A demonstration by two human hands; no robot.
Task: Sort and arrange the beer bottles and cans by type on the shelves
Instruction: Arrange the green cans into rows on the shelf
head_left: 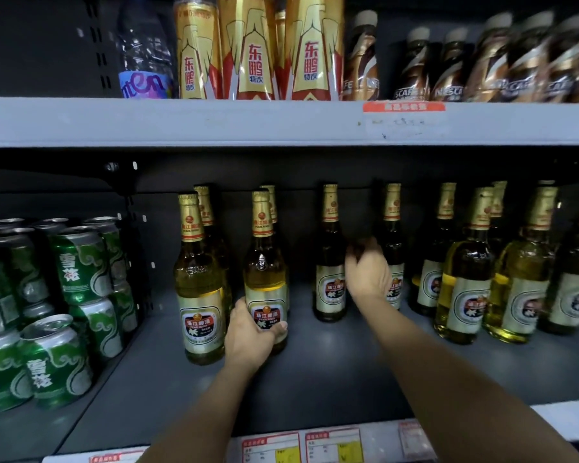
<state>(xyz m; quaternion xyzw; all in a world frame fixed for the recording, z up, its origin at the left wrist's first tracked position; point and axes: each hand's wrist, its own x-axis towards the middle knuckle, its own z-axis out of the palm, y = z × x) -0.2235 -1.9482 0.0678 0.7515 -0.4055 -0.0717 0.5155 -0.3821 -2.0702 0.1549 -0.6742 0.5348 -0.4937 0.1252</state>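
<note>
Clear beer bottles with gold foil necks and red-and-white labels stand on the lower shelf [315, 372]. My left hand [248, 335] grips the base of one front bottle [264, 275], which stands beside another front bottle [198, 289] at its left. My right hand [366, 272] reaches deeper in and curls round a bottle [392, 228] near the back, next to a lone bottle [330, 262]. More of the same bottles [515, 282] crowd the right side. Green beer cans [77, 262] are stacked two high at the left.
The upper shelf [214, 121] carries gold energy drink bottles [254, 48], a clear water bottle [144, 51] and brown coffee bottles [482, 61]. Price tags [315, 446] line the lower shelf's front edge. Bare shelf floor lies between the cans and the bottles.
</note>
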